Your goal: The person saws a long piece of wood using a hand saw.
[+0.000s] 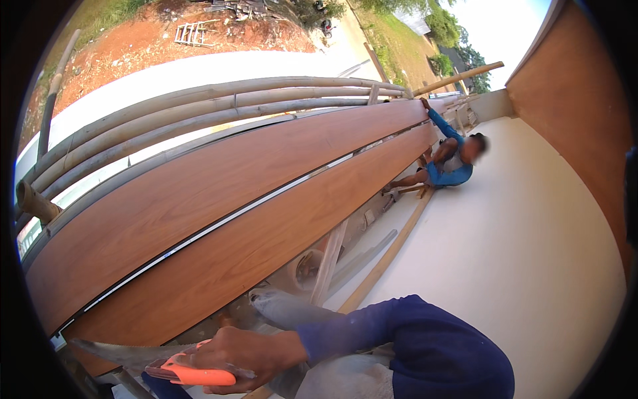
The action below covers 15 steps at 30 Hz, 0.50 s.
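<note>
My right hand [242, 356] is closed round the orange handle of a handsaw [174, 370], its dark blue sleeve reaching in from the right. The saw's grey blade [116, 351] points left and lies across the near end of the lower brown wood-look plank [266, 249]. I cannot tell whether the teeth touch it. Another long brown plank [199, 179] runs alongside, a narrow gap between the two. A bit of dark blue cloth [163, 386] shows below the saw; my left hand does not show.
A co-worker in a blue top [448, 173] crouches at the planks' far end, one hand on them. Bamboo poles [219, 106] run along the outer side. Wooden bars [389, 256] lean below the planks beside a white wall [518, 226]. Red ground [133, 56] lies far below.
</note>
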{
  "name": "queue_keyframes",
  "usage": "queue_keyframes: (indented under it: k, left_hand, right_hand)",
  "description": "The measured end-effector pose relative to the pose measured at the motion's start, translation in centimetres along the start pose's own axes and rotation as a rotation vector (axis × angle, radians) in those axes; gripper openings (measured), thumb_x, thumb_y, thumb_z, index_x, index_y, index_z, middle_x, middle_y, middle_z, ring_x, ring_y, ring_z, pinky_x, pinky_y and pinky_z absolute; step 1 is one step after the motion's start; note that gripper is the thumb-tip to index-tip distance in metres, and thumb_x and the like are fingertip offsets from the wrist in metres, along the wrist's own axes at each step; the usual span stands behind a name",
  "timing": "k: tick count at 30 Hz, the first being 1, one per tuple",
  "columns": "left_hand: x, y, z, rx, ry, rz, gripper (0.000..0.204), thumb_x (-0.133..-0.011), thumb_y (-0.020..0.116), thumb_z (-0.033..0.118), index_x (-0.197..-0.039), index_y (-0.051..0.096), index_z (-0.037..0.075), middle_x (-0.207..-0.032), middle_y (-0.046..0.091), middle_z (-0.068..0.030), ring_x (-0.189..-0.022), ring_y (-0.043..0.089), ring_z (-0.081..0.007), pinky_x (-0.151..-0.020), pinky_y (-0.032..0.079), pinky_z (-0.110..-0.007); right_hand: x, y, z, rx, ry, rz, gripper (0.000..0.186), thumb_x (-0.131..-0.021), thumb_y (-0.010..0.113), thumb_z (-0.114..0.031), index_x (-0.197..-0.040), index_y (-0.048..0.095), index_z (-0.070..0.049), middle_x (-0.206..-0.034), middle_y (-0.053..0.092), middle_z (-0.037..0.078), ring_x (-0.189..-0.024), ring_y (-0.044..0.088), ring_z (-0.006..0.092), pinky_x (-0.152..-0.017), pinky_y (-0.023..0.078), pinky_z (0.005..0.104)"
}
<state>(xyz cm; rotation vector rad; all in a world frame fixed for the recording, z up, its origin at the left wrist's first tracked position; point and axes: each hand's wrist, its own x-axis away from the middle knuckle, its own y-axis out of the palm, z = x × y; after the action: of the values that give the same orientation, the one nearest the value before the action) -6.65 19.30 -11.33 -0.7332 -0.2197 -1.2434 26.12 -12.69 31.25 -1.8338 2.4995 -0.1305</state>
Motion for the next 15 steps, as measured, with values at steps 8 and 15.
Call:
queue_keyframes:
  k: [8, 15]
  left_hand:
    - [2.6, -5.4, -4.3, 0.116, -0.052, 0.035, 0.120, -0.092, 0.079, 0.039, -0.163, -0.009, -0.002, -0.160, 0.036, -0.0212, -0.133, 0.052, -0.0282, -0.110, 0.047, -0.039]
    - [14.9, 0.7, -1.2, 0.204, 0.058, 0.166, 0.111, -0.091, 0.077, 0.020, -0.165, -0.004, 0.001, -0.154, 0.045, -0.0218, -0.136, 0.052, -0.0270, -0.114, 0.041, -0.035]
  right_hand:
    - [-2.2, -1.9, 0.2, 0.282, 0.075, -0.173, 0.059, -0.091, 0.076, -0.027, -0.139, 0.056, 0.002, -0.107, 0.073, 0.017, -0.080, 0.070, 0.0365, -0.070, 0.057, 0.0419]
    - [-3.7, -1.4, 1.1, 0.380, 0.149, -0.297, 0.056, -0.093, 0.075, -0.026, -0.134, 0.060, 0.008, -0.101, 0.076, 0.018, -0.084, 0.076, 0.0250, -0.076, 0.059, 0.0335]
